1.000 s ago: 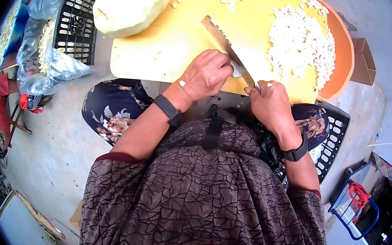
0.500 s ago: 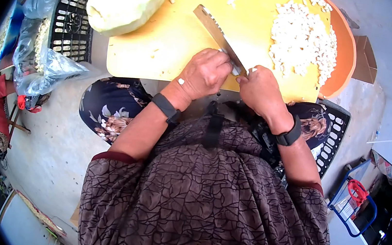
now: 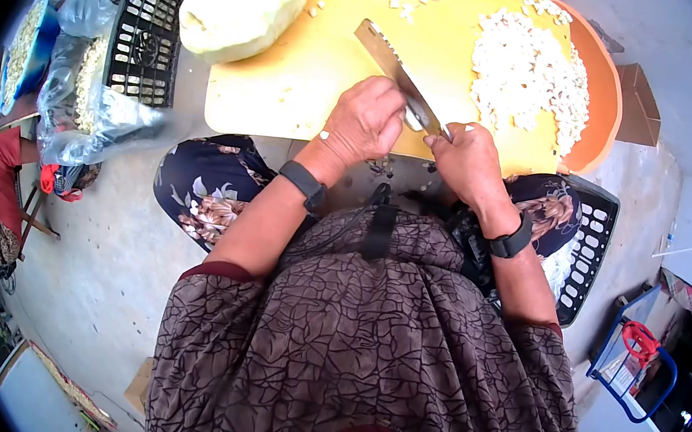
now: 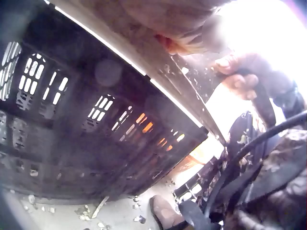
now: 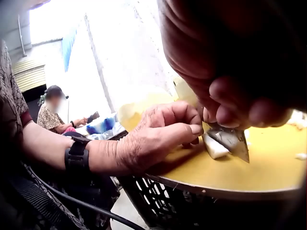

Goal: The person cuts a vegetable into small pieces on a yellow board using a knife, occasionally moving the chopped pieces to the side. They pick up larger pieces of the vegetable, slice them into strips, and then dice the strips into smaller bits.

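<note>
Near the front edge of the yellow board [image 3: 310, 82], my right hand [image 3: 469, 162] grips a broad-bladed knife [image 3: 398, 71], its blade slanting up and left in the head view. My left hand [image 3: 366, 119] has its fingers curled at a white cut piece of gourd [image 5: 216, 146], pinching it against the board. In the right wrist view the blade stands right beside that piece, close to my left fingertips [image 5: 194, 129]. A large peeled pale gourd [image 3: 247, 1] lies at the board's back left. Diced white pieces [image 3: 523, 74] are heaped on the right.
An orange basin [image 3: 602, 101] sits under the board's right side. A black plastic crate [image 3: 143, 36] and clear bags [image 3: 65, 108] stand at the left. Another black crate [image 3: 590, 255] is by the right knee. Another person [image 5: 55, 110] sits beyond the left arm.
The head view shifts left, then back right. Both hands remain close together at the board's near edge, with the knife still in the right and the left fingers still at the white piece.
</note>
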The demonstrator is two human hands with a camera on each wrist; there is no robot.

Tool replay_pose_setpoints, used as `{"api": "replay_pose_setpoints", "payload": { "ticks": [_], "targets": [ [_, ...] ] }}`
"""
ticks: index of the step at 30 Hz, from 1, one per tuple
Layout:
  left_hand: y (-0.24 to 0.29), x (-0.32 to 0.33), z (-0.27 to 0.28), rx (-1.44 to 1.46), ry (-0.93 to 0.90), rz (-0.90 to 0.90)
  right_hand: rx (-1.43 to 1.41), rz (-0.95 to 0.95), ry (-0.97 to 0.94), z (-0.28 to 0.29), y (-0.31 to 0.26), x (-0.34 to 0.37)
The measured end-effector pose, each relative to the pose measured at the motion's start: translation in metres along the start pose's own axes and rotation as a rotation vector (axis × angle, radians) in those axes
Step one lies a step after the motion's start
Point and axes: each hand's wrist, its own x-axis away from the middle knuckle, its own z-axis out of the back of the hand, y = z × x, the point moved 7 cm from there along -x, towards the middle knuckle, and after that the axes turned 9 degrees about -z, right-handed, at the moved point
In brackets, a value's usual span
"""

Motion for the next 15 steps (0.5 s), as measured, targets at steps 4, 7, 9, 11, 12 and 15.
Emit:
{"api": "replay_pose_setpoints", "payload": {
  "ticks": [4, 7, 9, 11, 12, 15],
  "targets": [
    [-0.002, 0.001, 0.002, 0.012, 0.016, 0.014, -0.063, 0.061, 0.066, -0.006, 0.004, 0.004],
    [-0.002, 0.001, 0.000, 0.004, 0.004, 0.010, -0.120, 0.097, 0.095, -0.008, 0.008, 0.005],
    [-0.001, 0.001, 0.000, -0.002, -0.009, 0.003, -0.148, 0.101, 0.093, -0.010, 0.010, 0.005],
    [-0.001, 0.001, -0.001, 0.017, 0.001, -0.017, -0.169, 0.093, 0.089, -0.011, 0.013, 0.005],
    [0.000, 0.000, 0.000, 0.027, 0.006, -0.024, -0.172, 0.095, 0.095, -0.010, 0.013, 0.006],
    [0.002, 0.001, 0.000, 0.037, -0.021, -0.009, -0.154, 0.093, 0.114, -0.006, 0.011, 0.011]
  ]
}}
